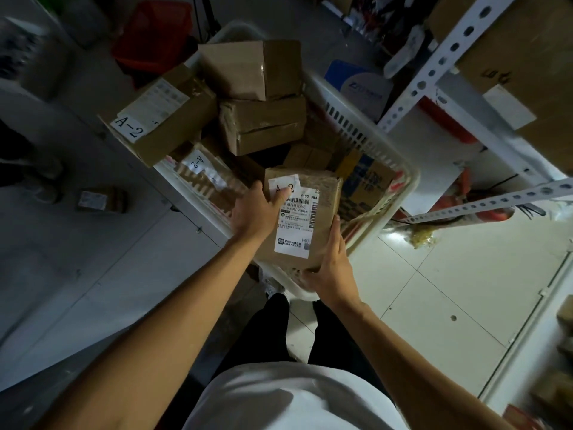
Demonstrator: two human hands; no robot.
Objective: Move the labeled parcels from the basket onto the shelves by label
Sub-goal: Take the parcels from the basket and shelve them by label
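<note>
A white plastic basket [366, 128] stands on the floor ahead of me, filled with several brown cardboard parcels. Over its near end I hold a brown parcel [322, 212] with a white shipping label and an "A-2" tag. My left hand [252, 212] grips its left edge, the thumb lying on the tag. My right hand [333, 268] grips its lower right corner from below. Another box marked "A-2" [158, 116] lies at the basket's left rim, and a third "A-2" parcel [201, 172] sits lower inside.
White perforated metal shelving [434, 66] rises on the right, with large cardboard boxes [527, 57] on it. A red crate [152, 32] stands behind the basket. A small parcel [100, 200] lies on the surface at left. Pale floor tiles stretch to the right of my legs.
</note>
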